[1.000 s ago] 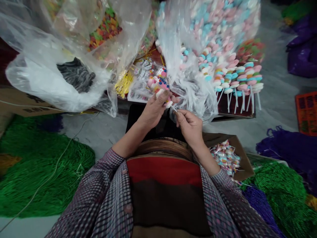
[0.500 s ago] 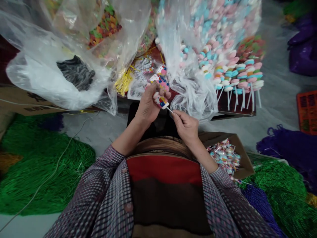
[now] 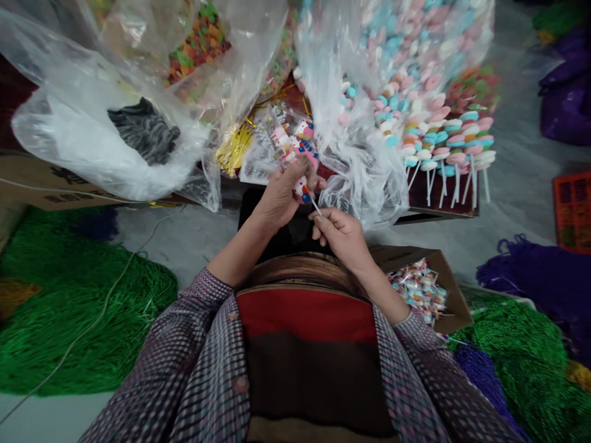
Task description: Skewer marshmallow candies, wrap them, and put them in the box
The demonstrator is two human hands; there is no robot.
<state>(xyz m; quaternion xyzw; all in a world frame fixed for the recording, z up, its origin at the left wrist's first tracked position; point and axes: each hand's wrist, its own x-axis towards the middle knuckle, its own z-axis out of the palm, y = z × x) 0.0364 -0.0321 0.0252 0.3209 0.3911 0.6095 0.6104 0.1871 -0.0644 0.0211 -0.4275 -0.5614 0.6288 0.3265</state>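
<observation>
My left hand [image 3: 282,195] is closed round the head of a lollipop [image 3: 303,191] in a printed wrapper with pink, white and blue marks. My right hand [image 3: 340,234] pinches the lollipop's thin white stick just below the head. Both hands are held over my lap, in front of a low dark table edge [image 3: 438,209]. A stack of printed wrappers [image 3: 270,154] lies just beyond my left hand. A clear bag of pink, blue and white lollipops [image 3: 392,67] hangs right behind my hands.
A cardboard box [image 3: 450,289] of wrapped lollipops [image 3: 418,292] sits by my right elbow. Gold twist ties [image 3: 233,151] lie near the wrappers. Clear bags [image 3: 92,135] stand at left. Green bead heaps [image 3: 69,307] and purple bead heaps [image 3: 545,283] cover the floor. An orange crate [image 3: 572,212] is far right.
The lollipop has gone into its printed wrapper. My right hand slid down and left along the stick, and my left hand closed tighter round the wrapped head.
</observation>
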